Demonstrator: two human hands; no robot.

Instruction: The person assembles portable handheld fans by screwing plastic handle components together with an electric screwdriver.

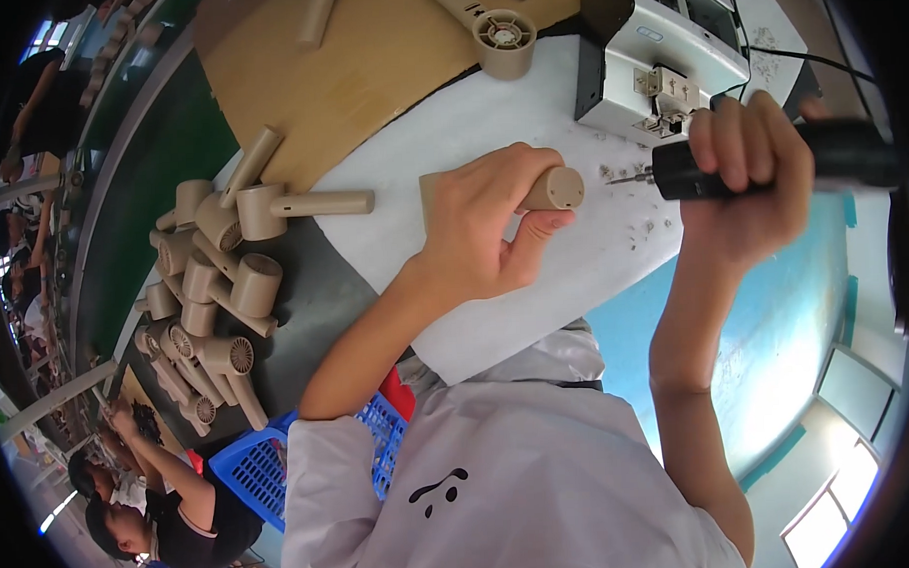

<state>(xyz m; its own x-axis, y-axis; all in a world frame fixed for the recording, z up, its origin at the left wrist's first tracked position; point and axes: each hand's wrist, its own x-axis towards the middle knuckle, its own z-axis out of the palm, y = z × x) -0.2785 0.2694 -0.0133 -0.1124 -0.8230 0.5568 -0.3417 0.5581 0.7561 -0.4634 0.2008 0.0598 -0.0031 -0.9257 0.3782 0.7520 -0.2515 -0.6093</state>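
My left hand (487,223) is wrapped around a beige handheld fan (556,189), above a white sheet (520,282). The round end of its handle, with small holes in it, points right; most of the body is hidden behind my fingers. In my right hand (742,189) is a black electric screwdriver (683,170), held level with its thin bit toward the fan. A small gap separates the bit's tip from the handle end. Below the bit, small loose screws (641,224) lie scattered on the sheet.
Several beige fans (199,283) are heaped at the left, and another fan (506,40) lies on brown cardboard (387,71) at the back. A silver screw feeder (656,47) stands back right. Blue baskets (251,473) sit near my left elbow. A co-worker (172,509) is far left.
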